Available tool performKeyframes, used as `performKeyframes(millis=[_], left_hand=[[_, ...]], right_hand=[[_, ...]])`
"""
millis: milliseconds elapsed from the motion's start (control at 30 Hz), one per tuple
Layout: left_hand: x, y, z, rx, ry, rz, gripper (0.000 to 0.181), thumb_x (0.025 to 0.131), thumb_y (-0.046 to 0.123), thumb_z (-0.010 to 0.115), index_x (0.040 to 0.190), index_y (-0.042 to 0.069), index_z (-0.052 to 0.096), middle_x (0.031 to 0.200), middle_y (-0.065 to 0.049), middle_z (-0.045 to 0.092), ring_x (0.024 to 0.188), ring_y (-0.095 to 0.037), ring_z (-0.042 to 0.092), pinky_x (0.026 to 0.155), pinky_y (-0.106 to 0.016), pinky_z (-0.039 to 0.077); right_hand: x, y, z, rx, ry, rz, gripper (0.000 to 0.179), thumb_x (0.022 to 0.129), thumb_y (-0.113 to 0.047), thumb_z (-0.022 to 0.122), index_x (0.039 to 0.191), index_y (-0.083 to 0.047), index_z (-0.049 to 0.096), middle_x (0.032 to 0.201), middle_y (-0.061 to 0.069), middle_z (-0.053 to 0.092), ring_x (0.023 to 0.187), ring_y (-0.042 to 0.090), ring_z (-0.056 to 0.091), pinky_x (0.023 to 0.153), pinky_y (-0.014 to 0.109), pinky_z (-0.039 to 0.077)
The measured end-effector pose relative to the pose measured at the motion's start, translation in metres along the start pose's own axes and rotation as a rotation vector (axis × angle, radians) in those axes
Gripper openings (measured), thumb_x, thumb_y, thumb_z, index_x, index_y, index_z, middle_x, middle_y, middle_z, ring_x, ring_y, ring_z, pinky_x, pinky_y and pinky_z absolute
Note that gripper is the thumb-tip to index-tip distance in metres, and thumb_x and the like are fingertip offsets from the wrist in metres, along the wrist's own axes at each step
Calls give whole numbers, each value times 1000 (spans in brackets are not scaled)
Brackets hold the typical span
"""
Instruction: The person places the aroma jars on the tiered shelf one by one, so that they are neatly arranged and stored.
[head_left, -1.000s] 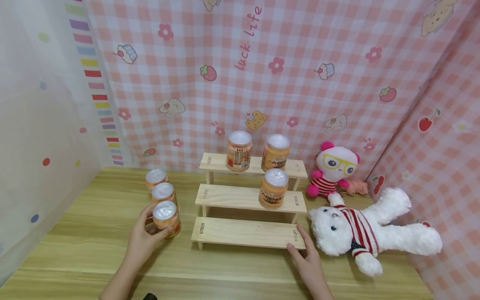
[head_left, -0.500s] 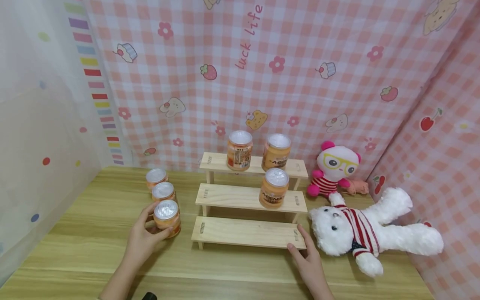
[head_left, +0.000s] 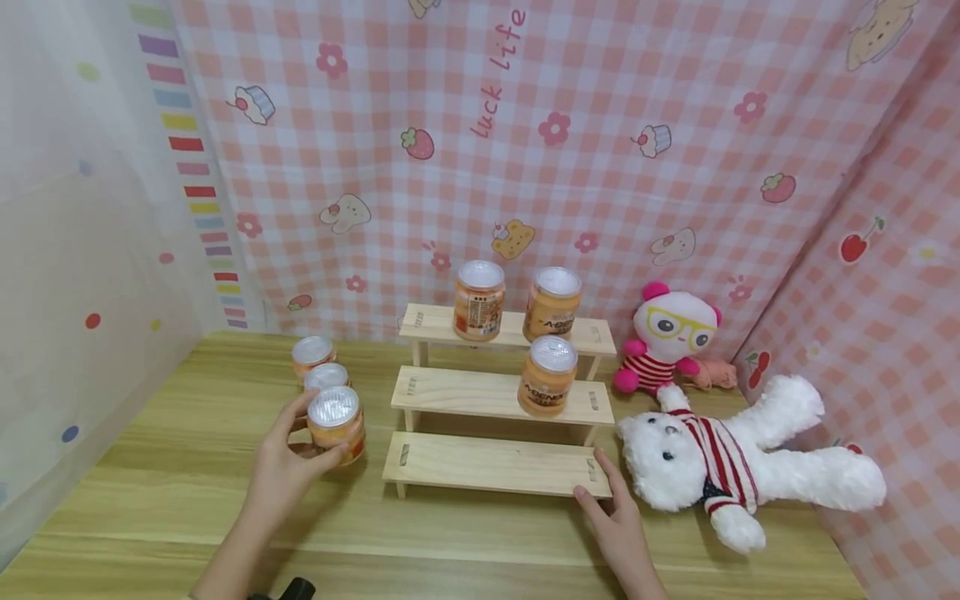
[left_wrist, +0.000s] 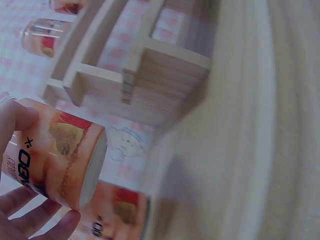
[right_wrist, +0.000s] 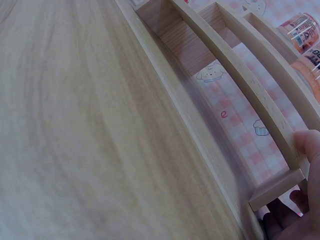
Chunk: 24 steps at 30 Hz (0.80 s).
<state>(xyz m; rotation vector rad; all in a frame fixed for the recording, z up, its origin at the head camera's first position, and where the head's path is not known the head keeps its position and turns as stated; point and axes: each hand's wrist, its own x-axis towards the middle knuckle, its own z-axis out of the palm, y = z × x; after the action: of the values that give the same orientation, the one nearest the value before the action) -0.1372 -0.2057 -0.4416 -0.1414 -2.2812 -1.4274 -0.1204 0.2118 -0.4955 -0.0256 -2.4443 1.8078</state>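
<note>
My left hand [head_left: 283, 462] grips an orange-labelled can [head_left: 339, 433] with a clear, shiny lid, thumb on the near side and fingers round the far side. In the left wrist view the can [left_wrist: 55, 155] is off the table, its bottom rim showing. Two similar cans stand just behind it, a middle can [head_left: 327, 377] and a back can [head_left: 312, 354]. My right hand [head_left: 618, 525] holds the right end of the lowest step of a three-step wooden display rack [head_left: 487, 462]. Seen from the right wrist, the thumb [right_wrist: 306, 142] lies on the board's edge and the fingers reach behind the leg.
Two cans stand on the rack's top step, a left can [head_left: 480, 310] and a right can [head_left: 553, 312]; another can [head_left: 547, 385] stands on the middle step's right. Right of the rack are a panda doll [head_left: 673, 337] and a lying white teddy bear [head_left: 660, 467]. A checked curtain [head_left: 480, 183] hangs behind.
My left hand has lifted the front can slightly off the table, and it now covers more of the can behind. My right hand and the rack have stayed in place.
</note>
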Motion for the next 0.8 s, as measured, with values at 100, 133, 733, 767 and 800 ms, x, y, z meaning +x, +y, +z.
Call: performKeyframes(millis=[100,133,733,767,800], left_hand=[[2,9,-1,11,7,-7,80,69,3,86,139,9,47,122,-14,56,101,-17,50,70,-21,53],[3,12,-2,12,10,-11,80,69,4,86,138,10,47,121,-14,56,101,-18,50,70,-21,53],[20,50,6,-48,10,-21,80,68,8,87,138,18,49,118,-9,56,102,-18,50,72,-28,52],[21,52,7,-59,6,-21,79,69,8,87,138,18,49,118,-9,56,102,-19,51,72,-27,51],[22,54,8,-71,0,-18,79,69,8,87,138,17,49,117,-10,55,100,-20,52,72,-27,52]], right_hand=[[0,0,0,5,1,-7,68,94,-21,64,150,-8,29,155,14,23,139,28,19,110,41,23],[0,0,0,8,1,-10,67,94,-21,64,150,-7,29,154,14,24,139,28,18,110,46,21],[0,0,0,4,-8,5,69,94,-21,64,150,-7,27,155,17,21,139,32,16,109,53,20],[0,0,0,2,-8,5,69,94,-21,64,151,-7,27,155,17,21,139,32,16,109,53,21],[0,1,0,1,-8,4,69,94,-21,64,150,-6,27,155,17,21,139,32,17,109,53,21]])
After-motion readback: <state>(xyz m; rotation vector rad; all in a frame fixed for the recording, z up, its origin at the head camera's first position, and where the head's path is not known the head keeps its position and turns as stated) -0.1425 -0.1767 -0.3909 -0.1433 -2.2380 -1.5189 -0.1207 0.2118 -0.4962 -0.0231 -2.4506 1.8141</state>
